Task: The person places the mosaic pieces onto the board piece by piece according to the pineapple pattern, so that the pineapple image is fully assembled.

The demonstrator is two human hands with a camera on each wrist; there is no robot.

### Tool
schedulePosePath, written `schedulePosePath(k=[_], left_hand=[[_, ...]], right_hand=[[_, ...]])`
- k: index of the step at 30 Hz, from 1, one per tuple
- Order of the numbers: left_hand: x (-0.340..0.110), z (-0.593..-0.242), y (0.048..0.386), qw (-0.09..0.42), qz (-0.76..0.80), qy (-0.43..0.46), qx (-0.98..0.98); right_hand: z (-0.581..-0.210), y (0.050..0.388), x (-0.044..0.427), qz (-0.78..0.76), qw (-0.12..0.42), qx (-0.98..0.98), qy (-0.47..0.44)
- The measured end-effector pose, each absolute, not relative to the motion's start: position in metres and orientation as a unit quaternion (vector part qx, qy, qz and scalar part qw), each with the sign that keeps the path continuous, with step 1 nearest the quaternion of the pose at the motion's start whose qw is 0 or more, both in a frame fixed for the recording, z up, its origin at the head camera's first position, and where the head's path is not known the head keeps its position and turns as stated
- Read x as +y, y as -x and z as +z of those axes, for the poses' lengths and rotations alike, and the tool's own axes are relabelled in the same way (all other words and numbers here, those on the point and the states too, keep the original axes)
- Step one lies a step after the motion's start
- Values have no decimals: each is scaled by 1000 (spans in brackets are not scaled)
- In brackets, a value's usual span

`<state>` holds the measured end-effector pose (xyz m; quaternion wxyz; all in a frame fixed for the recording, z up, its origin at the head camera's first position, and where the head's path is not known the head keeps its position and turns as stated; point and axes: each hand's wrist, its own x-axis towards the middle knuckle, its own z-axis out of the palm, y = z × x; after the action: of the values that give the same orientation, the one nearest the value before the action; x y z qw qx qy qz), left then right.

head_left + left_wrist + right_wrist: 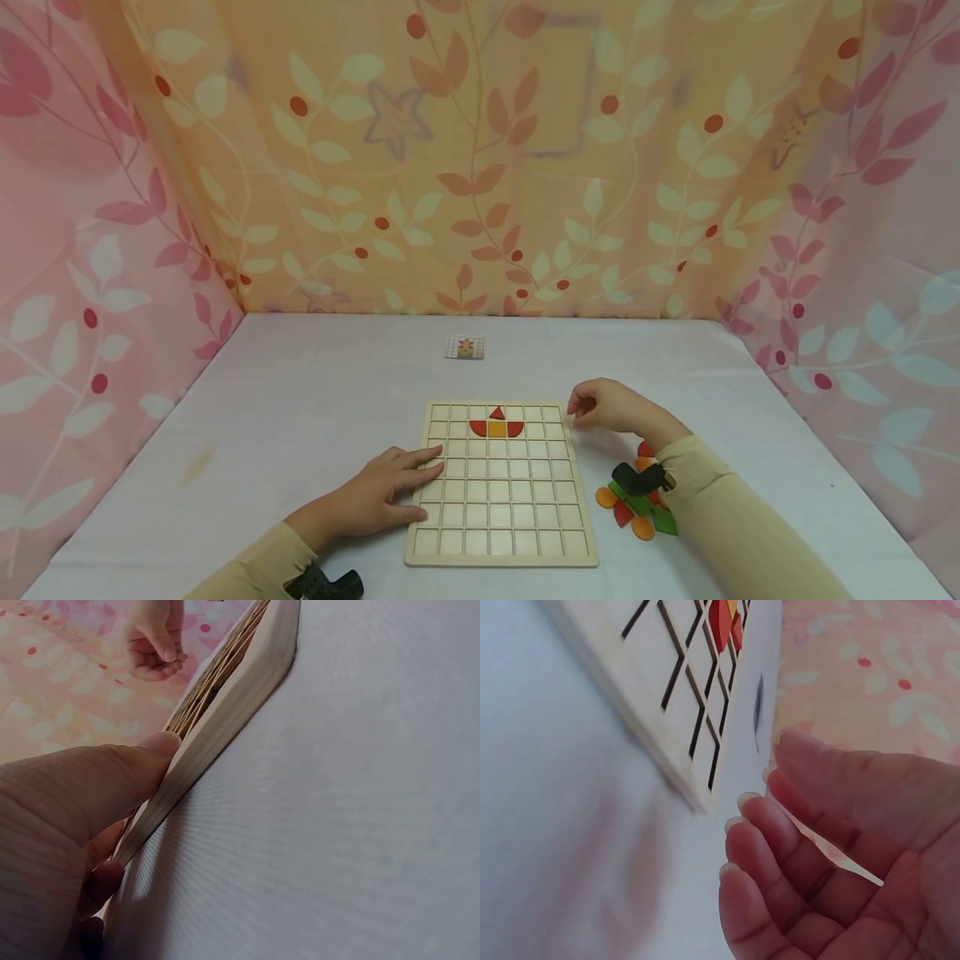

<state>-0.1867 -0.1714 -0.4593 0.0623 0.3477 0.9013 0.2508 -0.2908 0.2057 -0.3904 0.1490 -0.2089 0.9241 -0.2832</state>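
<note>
A wooden grid board (498,500) lies flat on the table. Near its top, a red triangle (497,413) sits above a yellow-orange square (497,429), flanked by two red quarter-round pieces (478,427). My left hand (382,490) rests on the board's left edge with fingers extended; in the left wrist view its thumb (154,754) touches the rim. Just off the board's upper right corner hovers my right hand (615,406). Its fingers (765,825) are loosely curled in the right wrist view, and nothing shows between them and the thumb.
Right of the board, partly under the right forearm, lies a loose pile with orange discs (642,528), green pieces (664,521) and red pieces (622,512). A small card (465,347) with a printed grid picture lies farther back. Patterned curtains (480,167) surround the white table (300,375).
</note>
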Motion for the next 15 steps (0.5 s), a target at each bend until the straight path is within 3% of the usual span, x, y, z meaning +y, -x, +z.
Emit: schedulePosePath(k=[15], left_hand=[[-171,-459,186,59,246,-348,903]], right_hand=[[-393,263,263,-314,183,924,123]])
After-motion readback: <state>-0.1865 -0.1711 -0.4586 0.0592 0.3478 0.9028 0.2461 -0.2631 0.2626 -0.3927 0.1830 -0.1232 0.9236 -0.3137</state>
